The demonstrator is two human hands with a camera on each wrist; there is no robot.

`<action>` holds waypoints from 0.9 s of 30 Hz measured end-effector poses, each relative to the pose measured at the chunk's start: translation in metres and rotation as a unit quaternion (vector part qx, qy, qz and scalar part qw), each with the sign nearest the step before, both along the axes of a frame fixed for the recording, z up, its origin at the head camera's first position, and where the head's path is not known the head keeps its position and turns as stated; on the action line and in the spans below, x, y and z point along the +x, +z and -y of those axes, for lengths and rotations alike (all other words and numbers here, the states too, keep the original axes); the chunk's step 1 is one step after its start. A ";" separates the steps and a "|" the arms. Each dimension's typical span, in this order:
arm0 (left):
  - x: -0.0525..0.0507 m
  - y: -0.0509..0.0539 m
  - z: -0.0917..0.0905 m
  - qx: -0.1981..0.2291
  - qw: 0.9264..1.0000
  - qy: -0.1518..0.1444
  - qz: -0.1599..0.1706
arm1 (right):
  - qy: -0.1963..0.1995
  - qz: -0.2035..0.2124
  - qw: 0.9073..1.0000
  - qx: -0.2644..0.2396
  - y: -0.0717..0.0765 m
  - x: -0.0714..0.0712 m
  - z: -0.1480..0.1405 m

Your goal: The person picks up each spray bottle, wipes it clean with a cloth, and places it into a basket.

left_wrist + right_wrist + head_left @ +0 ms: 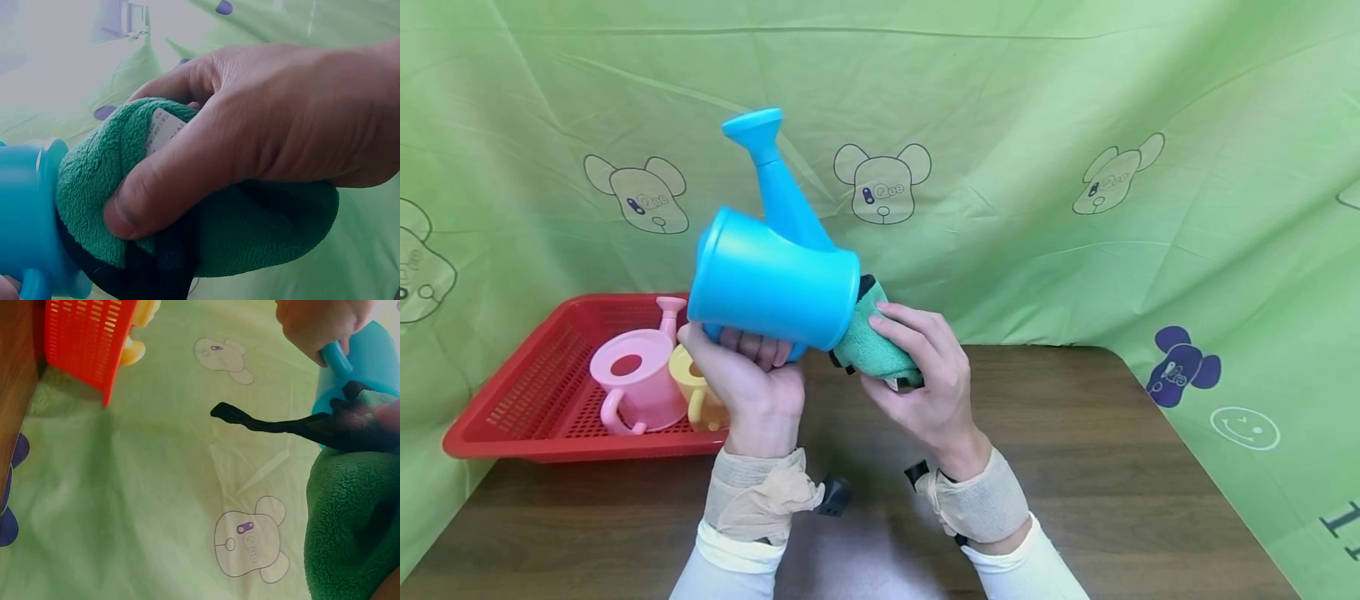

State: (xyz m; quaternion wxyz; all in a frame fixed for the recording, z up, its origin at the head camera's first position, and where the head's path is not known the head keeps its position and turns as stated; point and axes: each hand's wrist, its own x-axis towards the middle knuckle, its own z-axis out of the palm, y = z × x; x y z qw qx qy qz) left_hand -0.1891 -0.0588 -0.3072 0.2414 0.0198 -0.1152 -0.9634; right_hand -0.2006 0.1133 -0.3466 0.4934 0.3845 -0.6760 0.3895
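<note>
A blue toy watering can (775,283) is held up above the table, tipped on its side with its spout pointing upward. My left hand (760,383) grips it from below, fingers curled round the handle (337,359), as the right wrist view shows. In my right hand (932,375) is a bunched green cloth (880,342) with dark edging, pinched between thumb and fingers. The cloth touches the can's base end. A white label (165,128) shows on the cloth in the left wrist view, and a dark strip of edging (269,425) dangles in the right wrist view.
At the left a red plastic basket (542,442) stands on the wooden table (1060,467). Inside it are a pink watering can (651,396) and a yellow one (685,371), partly hidden by my left hand. A green printed curtain (1000,92) hangs behind.
</note>
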 end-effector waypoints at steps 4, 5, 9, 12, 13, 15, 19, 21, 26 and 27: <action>0.000 0.000 0.001 0.001 1.000 0.004 0.008 | 0.005 0.003 1.000 -0.002 0.001 0.001 -0.002; 0.000 0.001 0.001 0.001 1.000 0.004 0.010 | 0.004 0.003 1.000 -0.004 0.001 0.001 -0.002; -0.001 0.001 0.000 -0.003 1.000 -0.001 0.012 | -0.004 0.004 1.000 -0.015 0.002 0.000 -0.005; -0.001 0.000 -0.001 -0.016 1.000 -0.001 0.015 | -0.008 0.009 1.000 -0.029 0.004 -0.001 -0.007; -0.001 0.000 -0.001 -0.021 1.000 0.000 0.016 | -0.009 0.011 0.999 -0.035 0.004 -0.001 -0.007; -0.001 0.000 -0.002 -0.033 0.999 0.000 0.019 | -0.011 0.016 0.999 -0.046 0.005 -0.001 -0.009; -0.001 -0.001 -0.003 -0.060 0.998 0.010 0.018 | -0.016 0.021 0.997 -0.067 0.008 -0.001 -0.014; -0.001 -0.001 -0.003 -0.091 0.995 0.032 0.011 | -0.017 0.019 0.996 -0.082 0.011 -0.002 -0.017; -0.004 -0.003 0.000 -0.222 0.960 0.171 -0.026 | -0.022 0.005 0.992 -0.128 0.017 -0.001 -0.024; -0.005 -0.004 0.001 -0.250 0.946 0.202 -0.033 | -0.024 0.000 0.991 -0.133 0.018 -0.001 -0.025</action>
